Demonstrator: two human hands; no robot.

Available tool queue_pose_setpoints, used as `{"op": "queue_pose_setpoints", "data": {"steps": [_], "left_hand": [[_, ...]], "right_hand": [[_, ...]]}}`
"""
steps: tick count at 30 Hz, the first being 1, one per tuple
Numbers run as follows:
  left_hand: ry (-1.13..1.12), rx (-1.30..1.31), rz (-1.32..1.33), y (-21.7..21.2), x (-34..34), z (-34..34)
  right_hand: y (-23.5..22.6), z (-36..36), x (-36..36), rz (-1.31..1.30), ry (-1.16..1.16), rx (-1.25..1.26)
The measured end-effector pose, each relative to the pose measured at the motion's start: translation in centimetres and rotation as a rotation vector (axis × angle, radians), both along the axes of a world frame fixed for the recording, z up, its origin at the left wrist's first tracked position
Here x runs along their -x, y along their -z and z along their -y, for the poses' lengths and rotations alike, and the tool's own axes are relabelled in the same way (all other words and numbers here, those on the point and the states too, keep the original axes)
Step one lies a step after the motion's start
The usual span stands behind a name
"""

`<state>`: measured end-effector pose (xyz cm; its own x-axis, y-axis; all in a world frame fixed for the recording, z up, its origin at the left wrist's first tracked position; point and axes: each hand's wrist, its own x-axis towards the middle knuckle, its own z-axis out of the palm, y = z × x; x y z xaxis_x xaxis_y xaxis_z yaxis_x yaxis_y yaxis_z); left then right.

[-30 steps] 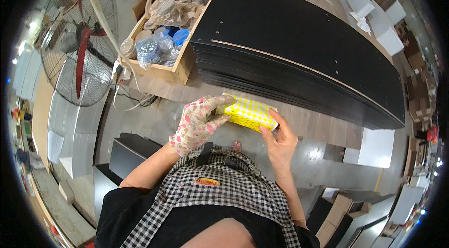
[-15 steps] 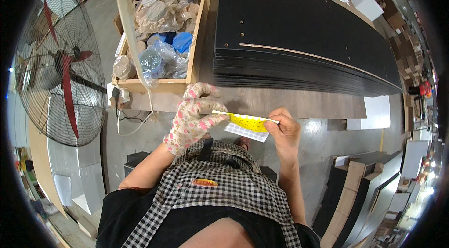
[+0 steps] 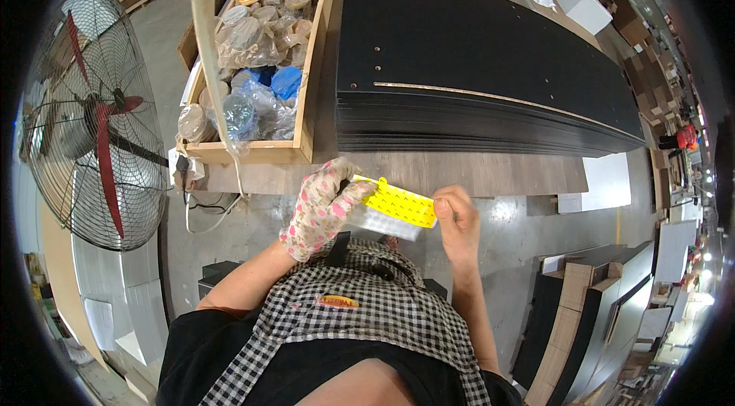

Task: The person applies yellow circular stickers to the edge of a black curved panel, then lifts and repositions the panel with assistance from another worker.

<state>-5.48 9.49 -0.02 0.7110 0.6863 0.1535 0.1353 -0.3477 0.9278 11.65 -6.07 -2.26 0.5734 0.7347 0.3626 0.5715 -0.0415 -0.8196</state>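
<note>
A small yellow sheet of round stickers is stretched between my hands, in front of the workbench edge. My left hand, in a white glove with a pink flower print, is closed on its left end. Below the yellow sheet, a white sheet with grey round dots also hangs from the left hand. My bare right hand is closed with its thumb and curled fingers at the right edge of the yellow sheet. One yellow round tab sticks up from the sheet's top edge near the gloved fingers.
Beyond my hands, a stack of black panels lies on the wooden workbench. Left of it sits a wooden tray of wrapped rolls and jars. A large fan stands at far left; more boards lean at lower right.
The yellow sheet has tilted from nearly edge-on to facing up, its right end lower. My left fingers have curled in more tightly. The whole view has shifted slightly.
</note>
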Motion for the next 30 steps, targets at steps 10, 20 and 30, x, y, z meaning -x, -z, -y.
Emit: {"op": "queue_pose_setpoints", "data": {"steps": [10, 20, 30], "left_hand": [[0.148, -0.432, 0.011, -0.1, -0.6, 1.6], [0.086, -0.431, -0.100, 0.4, 1.6, 1.6], [0.037, -0.486, -0.029, 2.1, 4.2, -1.1]], "right_hand": [[-5.3, -2.2, -1.4, -0.209, -0.470, 0.183], [-3.1, -3.6, -0.4, -0.417, -0.484, 0.156], [-1.8, -12.7, 2.3, 0.427, 0.047, -0.500]]}}
